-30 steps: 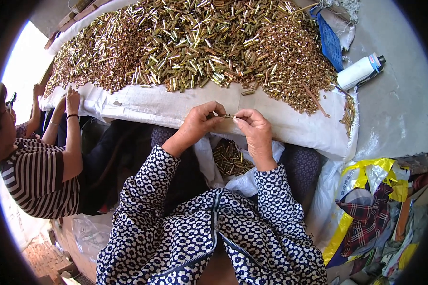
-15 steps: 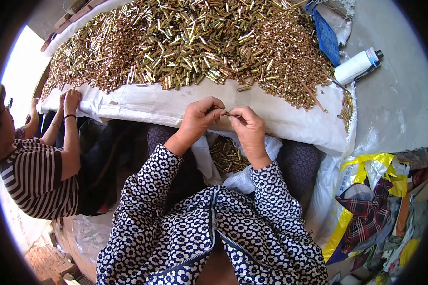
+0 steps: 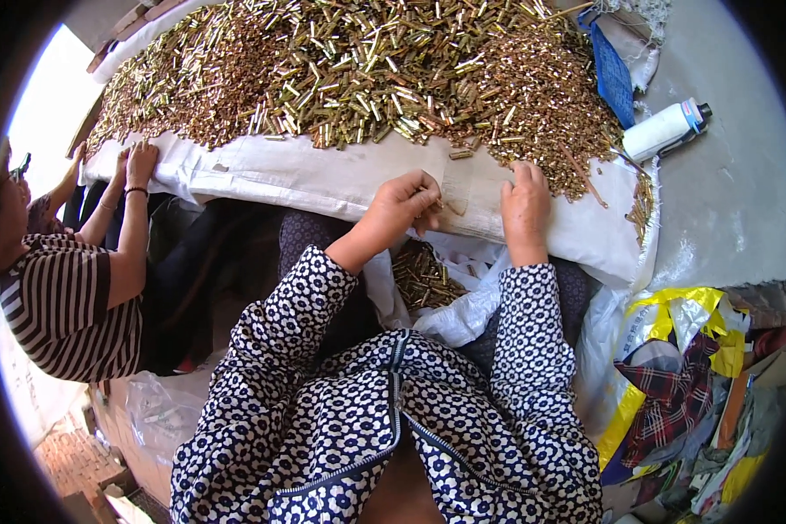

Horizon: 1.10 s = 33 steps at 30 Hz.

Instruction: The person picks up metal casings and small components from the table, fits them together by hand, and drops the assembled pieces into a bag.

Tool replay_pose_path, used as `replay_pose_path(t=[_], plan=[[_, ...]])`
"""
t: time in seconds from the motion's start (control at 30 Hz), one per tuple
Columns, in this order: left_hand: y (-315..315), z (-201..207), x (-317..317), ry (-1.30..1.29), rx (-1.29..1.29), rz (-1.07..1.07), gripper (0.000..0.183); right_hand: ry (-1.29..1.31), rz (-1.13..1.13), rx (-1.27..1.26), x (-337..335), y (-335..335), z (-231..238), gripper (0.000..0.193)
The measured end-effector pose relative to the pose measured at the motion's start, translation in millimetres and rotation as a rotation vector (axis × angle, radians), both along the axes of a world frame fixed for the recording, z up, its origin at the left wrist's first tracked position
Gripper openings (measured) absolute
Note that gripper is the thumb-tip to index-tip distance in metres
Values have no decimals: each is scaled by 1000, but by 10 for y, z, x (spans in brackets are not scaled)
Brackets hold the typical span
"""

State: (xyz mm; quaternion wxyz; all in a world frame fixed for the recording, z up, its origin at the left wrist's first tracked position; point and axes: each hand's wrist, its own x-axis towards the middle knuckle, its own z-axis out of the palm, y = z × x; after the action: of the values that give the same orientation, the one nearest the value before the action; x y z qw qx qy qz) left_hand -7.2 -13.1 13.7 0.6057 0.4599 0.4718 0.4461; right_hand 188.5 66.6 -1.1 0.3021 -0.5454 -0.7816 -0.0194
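Note:
My left hand (image 3: 402,210) is over the near edge of the white-covered table (image 3: 279,179), fingers curled in a pinch. A small brass-coloured piece (image 3: 451,208) shows at its fingertips; its exact shape is too small to tell. To the right, my right hand (image 3: 526,210) lies palm down, thumb apart from the fingers. Its fingertips touch the near edge of a heap of small copper-coloured pieces (image 3: 546,113), and what lies under them is hidden. Longer brass tubes (image 3: 367,74) are heaped in the middle. Between my knees, an open white sack (image 3: 467,323) holds several brass tubes (image 3: 424,275).
At the left, a person in a striped shirt (image 3: 57,301) rests hands on the table edge. A white bottle (image 3: 664,131) and a blue flat piece (image 3: 613,79) lie at the right. Nearer stands a yellow-and-white bag (image 3: 620,428) with plaid cloth (image 3: 672,406). A thin stick (image 3: 582,175) lies by the heap.
My hands, which met over the table edge, have parted. The right hand has moved right and forward to the copper-coloured heap; the left has shifted slightly right, still pinching.

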Motion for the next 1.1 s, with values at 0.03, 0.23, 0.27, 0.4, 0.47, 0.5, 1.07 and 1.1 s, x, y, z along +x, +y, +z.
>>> replay_pose_path(t=[0.03,0.23,0.27,0.4,0.47,0.5,1.07,1.1], plan=[[-33,6,-12,-1,-3,10,12,-86,-15,3,-5,25,-7,26],[-103,57,-74,-617,-134,178,13,-96,-13,49,-27,104,2,11],[-100,54,-80,-618,-135,179,13,-98,-14,49,-22,109,-1,11],[-105,40,-81,-793,-95,160,14,-125,-3,55,-51,106,3,9],[-114,29,-58,-856,-87,160,14,-135,-1,51,-54,94,20,9],[-111,17,-51,-905,-82,158,14,-142,-4,50,-58,95,28,8],[-231,52,36,-1043,-80,369,14,290,367,61,-319,-459,353,22],[-234,47,45,-1050,-87,368,14,324,487,56,-383,-540,421,26]])
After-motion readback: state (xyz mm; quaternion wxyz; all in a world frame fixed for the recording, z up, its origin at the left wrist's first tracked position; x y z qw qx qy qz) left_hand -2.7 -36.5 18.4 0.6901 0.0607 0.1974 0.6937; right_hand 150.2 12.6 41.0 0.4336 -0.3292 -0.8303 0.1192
